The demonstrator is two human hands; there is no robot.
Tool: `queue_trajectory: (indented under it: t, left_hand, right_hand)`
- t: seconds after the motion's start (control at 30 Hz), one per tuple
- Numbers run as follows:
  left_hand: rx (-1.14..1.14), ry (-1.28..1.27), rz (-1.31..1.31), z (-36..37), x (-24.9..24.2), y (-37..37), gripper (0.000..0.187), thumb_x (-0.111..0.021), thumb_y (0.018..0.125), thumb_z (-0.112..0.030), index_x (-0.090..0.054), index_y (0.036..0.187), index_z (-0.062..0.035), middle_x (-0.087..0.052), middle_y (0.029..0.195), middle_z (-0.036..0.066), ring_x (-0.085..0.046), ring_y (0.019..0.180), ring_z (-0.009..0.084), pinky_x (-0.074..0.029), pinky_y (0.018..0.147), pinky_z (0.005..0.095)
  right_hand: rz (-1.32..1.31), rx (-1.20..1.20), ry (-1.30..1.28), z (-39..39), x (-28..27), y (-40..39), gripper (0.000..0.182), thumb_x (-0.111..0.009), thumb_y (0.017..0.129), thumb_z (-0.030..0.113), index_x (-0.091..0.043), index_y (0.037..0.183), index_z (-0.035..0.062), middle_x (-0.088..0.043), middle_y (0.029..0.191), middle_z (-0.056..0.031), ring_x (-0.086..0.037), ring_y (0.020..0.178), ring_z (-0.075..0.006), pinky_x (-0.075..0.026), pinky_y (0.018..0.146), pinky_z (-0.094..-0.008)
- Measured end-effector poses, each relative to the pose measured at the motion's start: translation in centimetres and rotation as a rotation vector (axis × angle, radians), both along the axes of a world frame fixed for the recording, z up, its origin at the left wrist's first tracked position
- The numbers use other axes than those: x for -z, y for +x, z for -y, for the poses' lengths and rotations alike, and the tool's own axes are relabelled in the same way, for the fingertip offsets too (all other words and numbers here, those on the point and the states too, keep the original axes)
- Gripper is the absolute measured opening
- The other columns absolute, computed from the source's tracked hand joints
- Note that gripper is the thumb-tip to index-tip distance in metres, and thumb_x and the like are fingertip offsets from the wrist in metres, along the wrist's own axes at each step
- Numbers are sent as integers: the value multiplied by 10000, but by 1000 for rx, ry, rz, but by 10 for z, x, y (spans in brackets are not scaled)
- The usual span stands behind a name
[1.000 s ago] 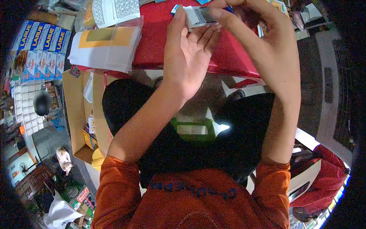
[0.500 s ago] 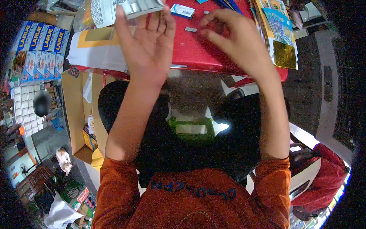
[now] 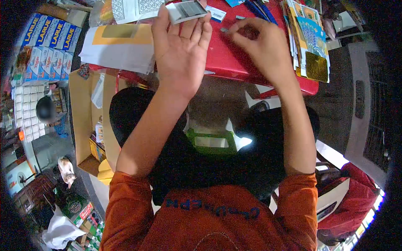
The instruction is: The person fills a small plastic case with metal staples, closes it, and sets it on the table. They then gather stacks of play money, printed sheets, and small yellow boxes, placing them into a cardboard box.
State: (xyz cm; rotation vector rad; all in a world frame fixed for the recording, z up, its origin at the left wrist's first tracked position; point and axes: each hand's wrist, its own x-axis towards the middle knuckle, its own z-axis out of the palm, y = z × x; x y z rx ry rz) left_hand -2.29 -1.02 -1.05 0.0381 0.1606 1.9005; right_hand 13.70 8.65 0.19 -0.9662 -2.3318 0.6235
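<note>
My left hand is turned palm up, holding a flat white-and-grey rectangular packet between thumb and fingers. What kind of packet it is cannot be read. At the red table, my right hand has thumb and forefinger curled into a pinch at a small flat grey piece. The piece shows just left of the fingertips. Behind the two hands lies a small white-and-blue box. A second small grey piece is beyond my right fingers.
The red table carries a white-and-yellow envelope, a printed sheet, blue pens and a stack of cards with a gold piece. A cardboard box stands left of my legs. A green basket sits below.
My right hand has come down to the small grey piece, its fingers now at it. My left hand still holds the packet, tilted differently. The view has shifted slightly.
</note>
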Motion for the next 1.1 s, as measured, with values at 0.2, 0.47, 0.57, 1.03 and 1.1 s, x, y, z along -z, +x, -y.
queue_trajectory:
  t: [0.2, 0.47, 0.57, 1.03, 1.1]
  left_hand:
    - [-123, -191, -184, -5, -8, 23, 370, -588, 1004, -374, -595, 1208, -65, -637, 1251, 114, -590, 1172, 233, -423, 1057, 348]
    - [-43, -176, -403, -18, -2, 49, 397, -648, 943, -446, -586, 1182, -135, -623, 1115, 19, -559, 1079, 151, -419, 1031, 316]
    - [-41, -163, -446, -18, -5, 55, 396, -647, 946, -452, -583, 1175, -136, -610, 1147, 22, -562, 1068, 143, -424, 1027, 310]
    - [68, -154, -169, -13, 1, 43, 522, -490, 990, -552, -628, 1159, -78, -680, 1159, 82, -612, 1125, 237, -415, 1072, 391]
    - [85, -166, -171, -12, 2, 41, 510, -501, 980, -561, -632, 1138, -94, -683, 1131, 73, -617, 1103, 235, -420, 1063, 394]
  right_hand:
    - [-274, -23, -220, 5, -55, 13, 179, -768, 835, 146, -759, 964, 22, -696, 832, -36, -605, 772, -104, -461, 761, -219]
    - [-234, 109, -188, 47, -90, 0, 171, -725, 858, 123, -724, 893, -44, -531, 635, 3, -450, 587, -64, -358, 531, -250]
    - [-220, 111, -160, 46, -89, 2, 162, -709, 849, 105, -711, 884, -54, -583, 653, -33, -483, 590, -79, -384, 534, -263]
    - [-195, -163, 11, 26, -81, 14, 322, -790, 825, 197, -690, 1069, 11, -587, 863, -60, -555, 777, -152, -453, 671, -306]
    - [-172, -201, 31, 17, -74, 18, 358, -801, 816, 214, -690, 1096, 20, -580, 912, -76, -559, 837, -181, -456, 706, -322]
